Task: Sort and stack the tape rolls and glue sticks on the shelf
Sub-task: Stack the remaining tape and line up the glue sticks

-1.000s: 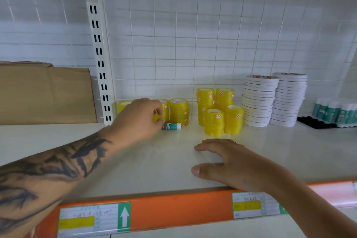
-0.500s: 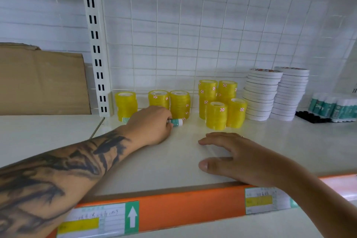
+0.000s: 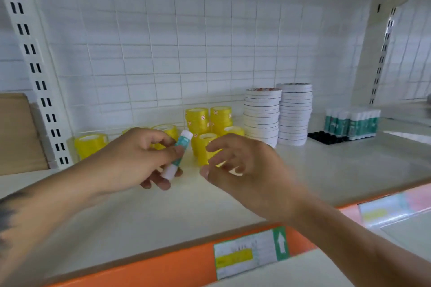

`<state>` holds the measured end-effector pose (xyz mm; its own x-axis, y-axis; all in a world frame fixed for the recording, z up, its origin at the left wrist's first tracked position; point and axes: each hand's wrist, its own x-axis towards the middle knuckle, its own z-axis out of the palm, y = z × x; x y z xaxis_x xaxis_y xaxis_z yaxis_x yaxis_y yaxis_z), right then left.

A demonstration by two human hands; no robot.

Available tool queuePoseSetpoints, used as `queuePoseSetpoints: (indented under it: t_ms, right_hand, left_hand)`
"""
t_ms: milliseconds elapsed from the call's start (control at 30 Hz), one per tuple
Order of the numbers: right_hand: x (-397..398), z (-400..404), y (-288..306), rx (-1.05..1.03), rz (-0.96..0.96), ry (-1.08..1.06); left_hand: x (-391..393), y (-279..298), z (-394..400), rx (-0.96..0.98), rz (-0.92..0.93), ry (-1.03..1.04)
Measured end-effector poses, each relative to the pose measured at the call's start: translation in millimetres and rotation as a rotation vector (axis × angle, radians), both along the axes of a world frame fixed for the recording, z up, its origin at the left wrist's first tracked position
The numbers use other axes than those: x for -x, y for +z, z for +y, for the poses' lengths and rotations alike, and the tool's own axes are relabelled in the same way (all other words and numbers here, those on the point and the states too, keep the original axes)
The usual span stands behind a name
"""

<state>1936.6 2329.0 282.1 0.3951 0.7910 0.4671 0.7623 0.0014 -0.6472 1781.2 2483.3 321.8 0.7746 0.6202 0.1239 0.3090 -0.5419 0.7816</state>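
Left hand (image 3: 130,161) pinches a glue stick (image 3: 178,154) between thumb and fingers, lifted off the shelf (image 3: 326,170), tilted, white cap up and to the right. Right hand (image 3: 242,168) is just right of it, fingers loosely spread and bent, holding nothing, not touching the stick. Yellow tape rolls (image 3: 207,121) stacked behind the hands; more of them low at far left. Two white tape stacks (image 3: 277,114) to their right. Glue sticks (image 3: 352,121) standing upright in a group at far right.

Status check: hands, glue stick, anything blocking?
Left hand grips glue stick, lifted. Right hand open beside it, empty. Glue stick group far right; white tape stacks between.
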Motion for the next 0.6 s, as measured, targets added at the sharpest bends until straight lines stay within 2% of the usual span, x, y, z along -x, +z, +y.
queuePoseSetpoints:
  t_ms: [100,300,467,600]
  right_hand:
    - [-31.1,-24.0,4.8,-0.167,0.023,0.010]
    - [-116.2,-81.9,13.1,-0.278,-0.136,-0.053]
    - [-188.0,-121.3,16.2,-0.448,-0.081,-0.071]
    - [-235.2,-150.9,24.9,-0.542,-0.064,-0.096]
  left_hand:
    - [-39.4,9.3,-37.1,0.318,-0.174,0.002]
    - [-145.3,20.0,-114.7,0.604,-0.368,-0.030]
    - [-222.5,17.5,-167.7,0.715,-0.450,-0.022]
    - [-266.7,11.6,-187.4,0.682,-0.371,-0.075]
